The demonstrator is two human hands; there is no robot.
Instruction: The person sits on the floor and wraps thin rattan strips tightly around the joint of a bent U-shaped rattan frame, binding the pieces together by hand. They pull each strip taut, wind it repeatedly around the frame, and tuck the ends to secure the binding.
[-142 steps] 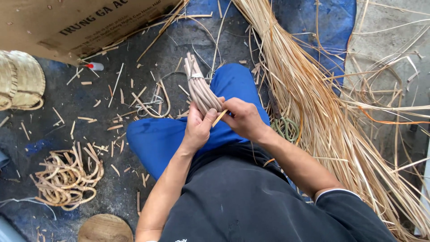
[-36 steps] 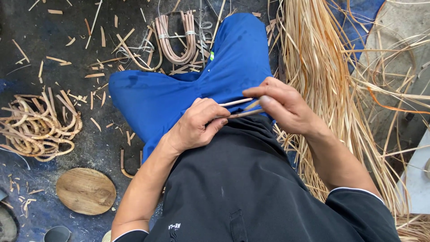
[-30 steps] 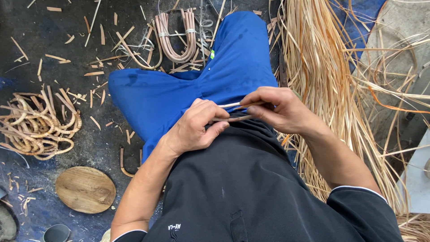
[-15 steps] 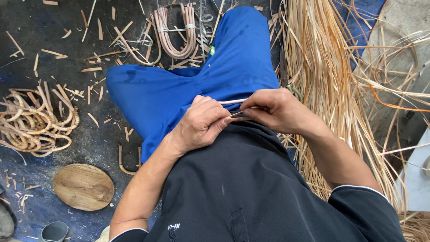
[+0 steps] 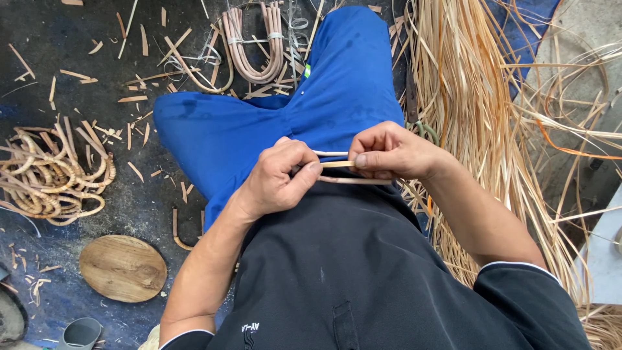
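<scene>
spilling down the three o'clock side, a big heap of pale cane strands (image 5: 479, 129) runs top to bottom. blue trousers (image 5: 278, 123) fill the centre. at nine o'clock, a tangle of cane coils (image 5: 52, 172); at seven, a round wooden disc (image 5: 123, 268). dead centre, left hand (image 5: 275, 178) and right hand (image 5: 392, 152) each pinch thin cane strips (image 5: 337, 164), long axis level, pointing nine to three.

Oval wooden board (image 5: 122, 268), coiled cane bundle (image 5: 48, 174), bent cane loops (image 5: 256, 45), loose straw-coloured strands (image 5: 479, 110) on the floor.
</scene>
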